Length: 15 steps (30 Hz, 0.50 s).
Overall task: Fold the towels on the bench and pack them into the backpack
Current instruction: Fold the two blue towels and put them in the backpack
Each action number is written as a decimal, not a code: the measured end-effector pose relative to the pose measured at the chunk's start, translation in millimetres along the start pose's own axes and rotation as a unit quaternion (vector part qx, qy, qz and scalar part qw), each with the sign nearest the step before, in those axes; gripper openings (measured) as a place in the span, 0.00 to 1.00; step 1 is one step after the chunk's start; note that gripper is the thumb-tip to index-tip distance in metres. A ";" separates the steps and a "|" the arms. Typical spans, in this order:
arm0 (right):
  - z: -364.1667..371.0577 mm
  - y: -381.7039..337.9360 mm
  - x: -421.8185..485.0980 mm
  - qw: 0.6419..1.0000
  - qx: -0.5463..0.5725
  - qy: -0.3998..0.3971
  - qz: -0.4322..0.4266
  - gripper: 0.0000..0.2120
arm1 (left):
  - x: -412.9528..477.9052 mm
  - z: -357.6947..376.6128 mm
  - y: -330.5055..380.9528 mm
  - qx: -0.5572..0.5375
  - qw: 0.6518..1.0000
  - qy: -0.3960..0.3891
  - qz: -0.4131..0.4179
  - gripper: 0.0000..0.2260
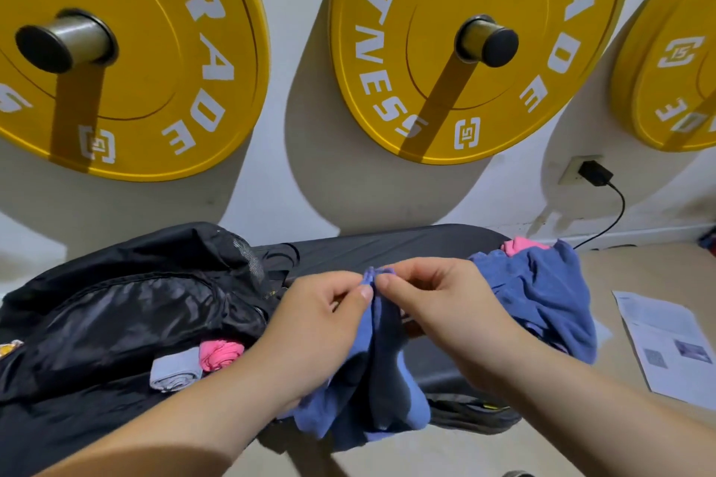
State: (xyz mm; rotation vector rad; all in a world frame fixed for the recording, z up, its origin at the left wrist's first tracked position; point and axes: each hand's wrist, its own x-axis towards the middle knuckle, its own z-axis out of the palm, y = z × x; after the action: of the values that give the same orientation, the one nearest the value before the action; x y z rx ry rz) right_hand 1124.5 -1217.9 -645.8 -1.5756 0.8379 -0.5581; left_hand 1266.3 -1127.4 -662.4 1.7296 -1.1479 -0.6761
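A blue towel point(381, 372) hangs between my hands over the black bench point(387, 248). My left hand point(321, 314) and my right hand point(445, 298) each pinch its top edge, with the two corners brought together. The black backpack point(128, 302) lies open at the left end of the bench. A rolled grey towel point(176, 368) and a rolled pink towel point(221, 354) sit in its opening. At the right end of the bench lies a heap of blue towels point(542, 294) with a pink towel point(521, 245) on its far side.
Yellow weight plates point(457, 43) hang on pegs on the white wall behind the bench. A black charger point(594, 172) is plugged into a wall socket, its cable running down to the floor. A printed sheet of paper point(666, 345) lies on the floor at the right.
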 end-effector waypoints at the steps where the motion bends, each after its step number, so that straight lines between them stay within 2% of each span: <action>1: 1.4 -2.8 -0.3 1.000 0.011 0.007 0.008 0.07 | 0.1 1.4 -1.3 0.005 1.000 -0.005 0.006 0.11; 5: -0.5 -7.7 -0.6 0.999 0.023 0.023 0.028 0.06 | 0.1 -3.3 0.4 -0.023 1.000 -0.002 -0.007 0.15; 8: 0.1 -7.8 -2.0 0.999 0.012 0.029 0.037 0.06 | -1.5 -5.5 0.7 -0.026 1.000 -0.014 0.001 0.11; 15: 3.0 -7.9 -2.4 0.998 0.031 0.020 0.058 0.12 | -6.0 -0.2 -0.1 0.023 0.999 -0.036 0.034 0.14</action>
State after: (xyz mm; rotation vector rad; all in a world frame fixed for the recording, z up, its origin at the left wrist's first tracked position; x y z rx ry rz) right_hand 1126.8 -1213.9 -638.3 -1.4547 0.9278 -0.5297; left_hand 1264.1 -1121.8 -662.7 1.7083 -1.2746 -0.6805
